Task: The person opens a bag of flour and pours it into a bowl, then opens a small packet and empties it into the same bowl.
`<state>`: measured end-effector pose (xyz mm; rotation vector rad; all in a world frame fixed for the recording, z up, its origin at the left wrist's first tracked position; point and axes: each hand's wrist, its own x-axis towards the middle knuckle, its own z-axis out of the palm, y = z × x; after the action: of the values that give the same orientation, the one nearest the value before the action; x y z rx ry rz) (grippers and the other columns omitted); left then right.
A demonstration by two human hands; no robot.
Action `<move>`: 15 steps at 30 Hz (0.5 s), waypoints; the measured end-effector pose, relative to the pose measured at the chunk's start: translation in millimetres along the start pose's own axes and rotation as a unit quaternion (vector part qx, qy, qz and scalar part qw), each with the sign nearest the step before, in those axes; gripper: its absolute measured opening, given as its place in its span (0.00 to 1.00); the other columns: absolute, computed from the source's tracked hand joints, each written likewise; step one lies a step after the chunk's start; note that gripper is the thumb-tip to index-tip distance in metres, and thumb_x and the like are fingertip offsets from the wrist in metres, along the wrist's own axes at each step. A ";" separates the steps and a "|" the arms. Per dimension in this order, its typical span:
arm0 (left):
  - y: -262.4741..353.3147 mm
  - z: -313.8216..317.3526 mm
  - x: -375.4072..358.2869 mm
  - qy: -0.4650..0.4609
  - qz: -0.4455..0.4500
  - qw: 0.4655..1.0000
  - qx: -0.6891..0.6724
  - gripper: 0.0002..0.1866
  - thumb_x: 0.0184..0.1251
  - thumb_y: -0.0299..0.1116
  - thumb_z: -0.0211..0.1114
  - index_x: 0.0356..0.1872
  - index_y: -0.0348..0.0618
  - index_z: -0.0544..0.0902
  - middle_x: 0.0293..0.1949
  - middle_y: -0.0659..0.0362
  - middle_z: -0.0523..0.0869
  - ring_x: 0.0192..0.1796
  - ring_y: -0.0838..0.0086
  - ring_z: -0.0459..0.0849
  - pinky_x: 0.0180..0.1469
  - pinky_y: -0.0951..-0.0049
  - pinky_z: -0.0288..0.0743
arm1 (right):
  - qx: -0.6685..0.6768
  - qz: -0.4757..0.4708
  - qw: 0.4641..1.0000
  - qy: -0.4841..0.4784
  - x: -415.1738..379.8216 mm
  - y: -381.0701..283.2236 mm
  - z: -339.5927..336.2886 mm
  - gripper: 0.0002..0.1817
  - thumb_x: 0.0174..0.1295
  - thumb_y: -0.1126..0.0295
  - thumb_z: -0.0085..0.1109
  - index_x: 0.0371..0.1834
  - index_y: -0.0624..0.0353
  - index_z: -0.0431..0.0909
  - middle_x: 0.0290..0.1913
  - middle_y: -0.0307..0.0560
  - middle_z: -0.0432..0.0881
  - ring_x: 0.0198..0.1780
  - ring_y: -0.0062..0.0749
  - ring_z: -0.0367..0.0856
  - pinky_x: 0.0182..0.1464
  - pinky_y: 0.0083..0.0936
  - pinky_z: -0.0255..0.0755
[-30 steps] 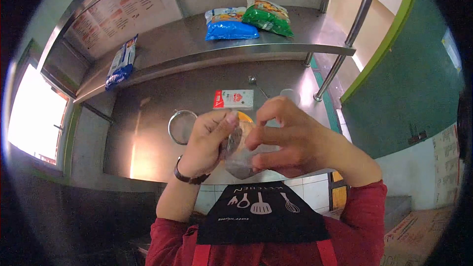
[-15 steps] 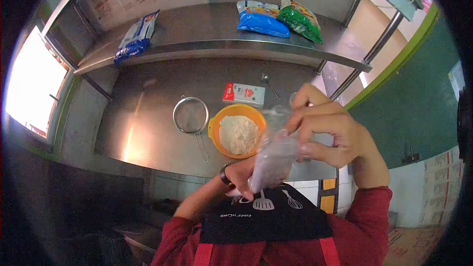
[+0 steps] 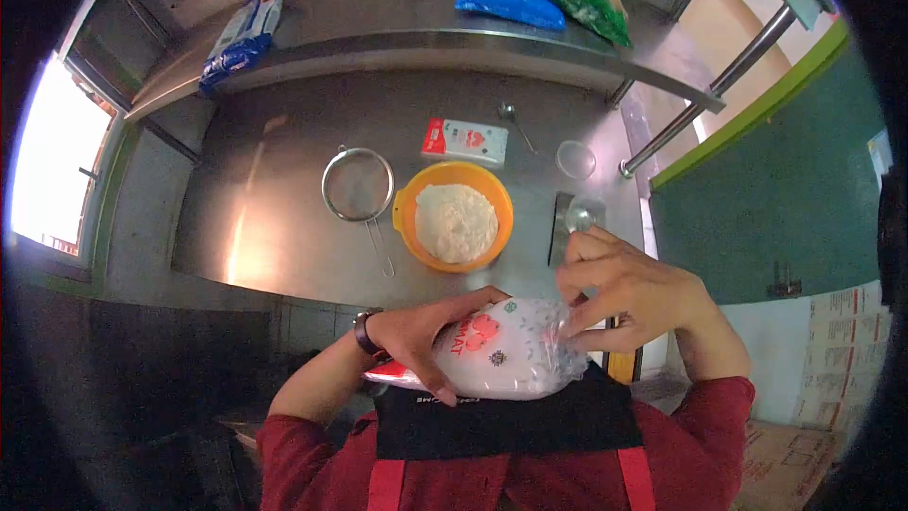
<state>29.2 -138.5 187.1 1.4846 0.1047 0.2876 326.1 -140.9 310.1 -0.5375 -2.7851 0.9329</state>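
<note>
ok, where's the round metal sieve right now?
In the head view, the round metal sieve lies on the steel counter, left of the orange bowl of flour, its handle toward the near edge.

A commercial kitchen: a stainless steel worktop [image 3: 284,180] and shelf [image 3: 397,24], a sieve [image 3: 357,185], a bowl of flour [image 3: 456,227].

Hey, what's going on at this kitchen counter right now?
A person in a red top and black apron holds a clear plastic bag of white powder close to the chest. The left hand cradles it from below and the right hand pinches its top end. On the steel counter stand an orange bowl of flour, a wire sieve, a small red-and-white packet and a spoon.
</note>
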 end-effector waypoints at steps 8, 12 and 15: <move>2.4 4.9 -12.8 -0.035 -0.080 0.996 0.022 0.63 0.41 0.49 0.85 0.76 0.33 0.56 0.68 0.45 0.72 0.68 0.63 0.72 0.71 0.63 0.64 | 0.065 -0.053 0.988 0.131 -6.6 9.0 65.7 0.11 0.46 0.65 0.72 0.35 0.43 0.89 0.72 0.48 0.66 0.69 0.57 0.57 0.69 0.54 0.53; -2.8 8.6 -16.7 -0.034 -0.082 0.996 0.007 0.62 0.44 0.52 0.83 0.76 0.33 0.57 0.69 0.43 0.71 0.70 0.61 0.71 0.72 0.62 0.63 | 0.015 -0.020 0.994 0.103 -8.5 7.1 76.5 0.17 0.46 0.64 0.72 0.43 0.41 0.89 0.75 0.49 0.62 0.72 0.61 0.55 0.70 0.56 0.51; -0.5 6.7 -19.5 -0.036 -0.093 0.991 0.093 0.62 0.46 0.57 0.80 0.77 0.34 0.56 0.69 0.42 0.71 0.71 0.57 0.71 0.73 0.60 0.61 | 0.008 0.074 0.994 0.083 3.8 1.8 89.3 0.24 0.47 0.65 0.72 0.52 0.39 0.86 0.76 0.47 0.62 0.73 0.65 0.53 0.71 0.58 0.49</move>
<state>12.1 -149.9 185.0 1.6554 0.2150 0.0737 300.2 -187.4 238.2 -0.7910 -2.6166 0.8939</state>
